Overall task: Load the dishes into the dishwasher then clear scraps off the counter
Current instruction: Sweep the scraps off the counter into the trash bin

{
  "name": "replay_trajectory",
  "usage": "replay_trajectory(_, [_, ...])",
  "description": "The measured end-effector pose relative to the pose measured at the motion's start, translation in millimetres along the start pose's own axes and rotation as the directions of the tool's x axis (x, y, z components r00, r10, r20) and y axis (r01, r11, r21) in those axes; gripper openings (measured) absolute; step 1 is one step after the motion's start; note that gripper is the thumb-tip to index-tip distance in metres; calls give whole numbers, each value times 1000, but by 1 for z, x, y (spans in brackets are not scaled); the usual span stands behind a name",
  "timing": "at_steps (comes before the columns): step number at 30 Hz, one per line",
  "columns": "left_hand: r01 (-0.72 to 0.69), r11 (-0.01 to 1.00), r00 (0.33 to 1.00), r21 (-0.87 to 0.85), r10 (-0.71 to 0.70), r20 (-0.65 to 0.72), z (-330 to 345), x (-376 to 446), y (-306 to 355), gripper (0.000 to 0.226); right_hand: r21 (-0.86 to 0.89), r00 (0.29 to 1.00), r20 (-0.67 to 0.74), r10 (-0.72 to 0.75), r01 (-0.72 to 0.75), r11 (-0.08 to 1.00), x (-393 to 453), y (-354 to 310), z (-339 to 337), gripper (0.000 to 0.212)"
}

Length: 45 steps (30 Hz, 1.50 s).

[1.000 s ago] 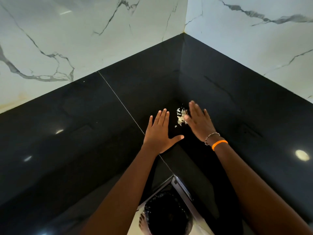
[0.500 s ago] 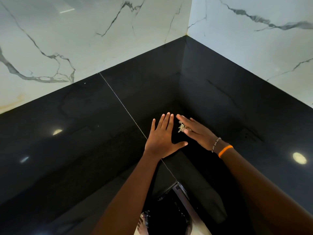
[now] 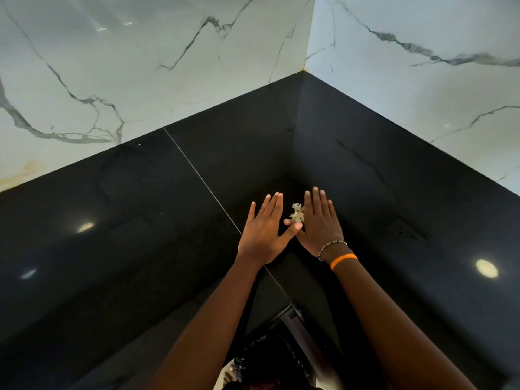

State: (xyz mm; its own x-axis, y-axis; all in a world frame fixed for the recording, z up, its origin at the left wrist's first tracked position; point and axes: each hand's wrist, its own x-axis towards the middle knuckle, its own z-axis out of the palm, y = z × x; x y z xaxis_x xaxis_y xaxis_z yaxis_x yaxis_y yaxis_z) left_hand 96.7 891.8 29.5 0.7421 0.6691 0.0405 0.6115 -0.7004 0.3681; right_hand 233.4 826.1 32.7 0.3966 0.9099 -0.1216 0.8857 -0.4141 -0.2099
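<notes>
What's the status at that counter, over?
Left hand and right hand open, flat on counter. Scraps piled between them. Nothing in the way.

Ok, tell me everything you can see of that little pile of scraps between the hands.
The scraps are a small, loose heap of pale whitish-yellow flakes, thin and papery-looking; what they are cannot be told. They lie on the glossy black counter near its inner corner, between the flat, open left hand and right hand. The right hand's inner edge touches the heap; the left thumb lies just below it.
</notes>
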Motion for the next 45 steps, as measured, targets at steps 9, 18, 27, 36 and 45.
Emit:
replay_trajectory(9, [18,999,999,-44,-17,27,-2,0,2,76,-11,987,115,-113,115,993,-8,-20,-19,62])
replay_trajectory(18, [328,703,944,-631,-273,187,-26,15,12,60,-50,977,-126,-171,166,985,-41,-20,-16,37])
replay_trajectory(27, [265,-587,808,-765,-297,508,-33,-4,29,80,692,938,-78,336,-192,696,-15,-13,-42,16])
replay_trajectory(36, [78,-830,842,-552,-242,482,-47,-8,52,71,492,990,-26,-138,133,860,-40,-63,-92,26])
replay_trajectory(45, [12,-877,822,-480,-264,504,-48,-9,63,60,443,983,-180,-36,114,889,-46,-67,-104,10])
